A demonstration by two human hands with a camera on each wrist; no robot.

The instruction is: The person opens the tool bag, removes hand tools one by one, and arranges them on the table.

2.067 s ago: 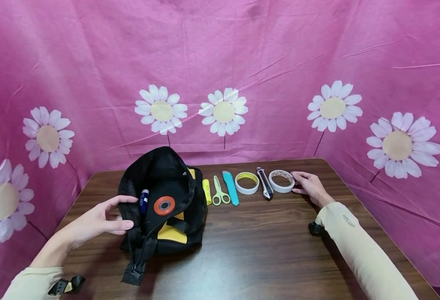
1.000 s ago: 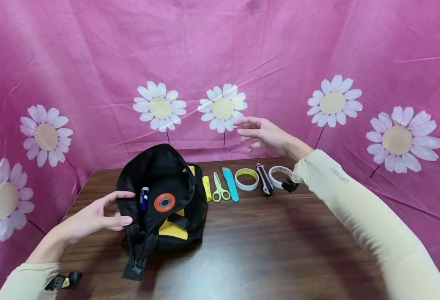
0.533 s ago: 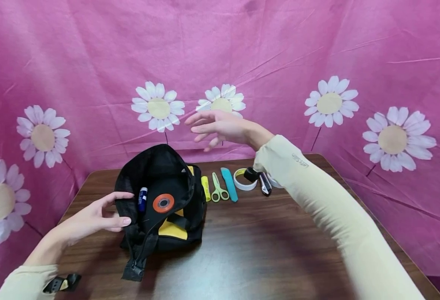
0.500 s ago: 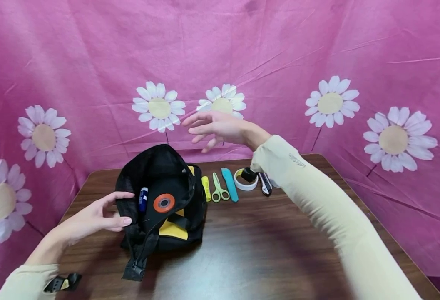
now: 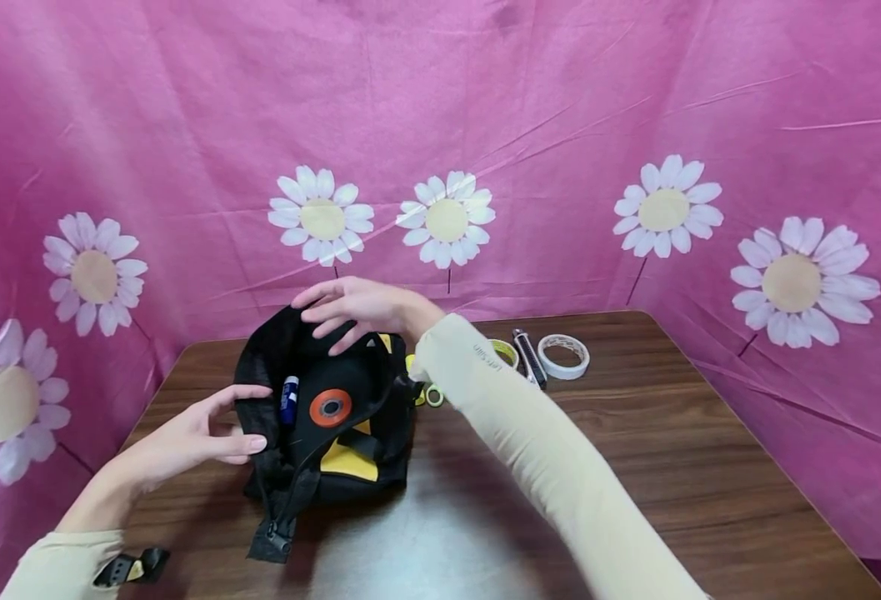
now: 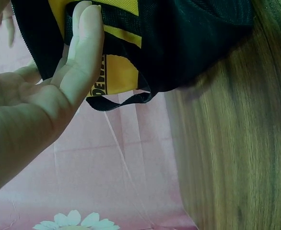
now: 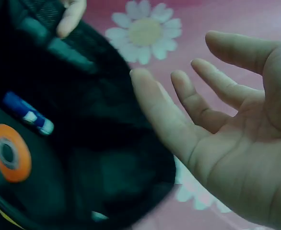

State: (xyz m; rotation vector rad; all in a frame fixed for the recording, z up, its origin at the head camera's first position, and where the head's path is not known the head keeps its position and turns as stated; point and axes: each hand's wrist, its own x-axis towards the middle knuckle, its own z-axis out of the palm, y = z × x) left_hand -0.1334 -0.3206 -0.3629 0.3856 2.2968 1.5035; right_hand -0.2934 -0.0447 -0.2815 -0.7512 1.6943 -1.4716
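A black bag [image 5: 353,383] with yellow panels stands with its mouth spread wide at the left of the table. My left hand [image 5: 185,437] grips its rim, thumb and fingers on either side of the black fabric; the left wrist view shows fingers along the outside of the bag [image 6: 193,43]. Inside lie a blue tube with a white band [image 5: 288,400] and an orange roll with a grey hub [image 5: 331,408]. Over the far edge of the bag's mouth hovers my right hand [image 5: 361,308], fingers spread and holding nothing, as the right hand [image 7: 236,139] in its wrist view confirms.
Right of the bag, a white tape roll [image 5: 563,357], a utility knife [image 5: 530,358] and a yellow-lined tape roll [image 5: 505,352] lie in a row on the wooden table [image 5: 635,450]. My right sleeve hides most of the green scissors [image 5: 434,396]. Pink floral cloth [image 5: 545,125] hangs behind.
My right hand has left the white tape roll at the right, swung left through the air and come down over the bag. The left hand keeps its grip on the rim.
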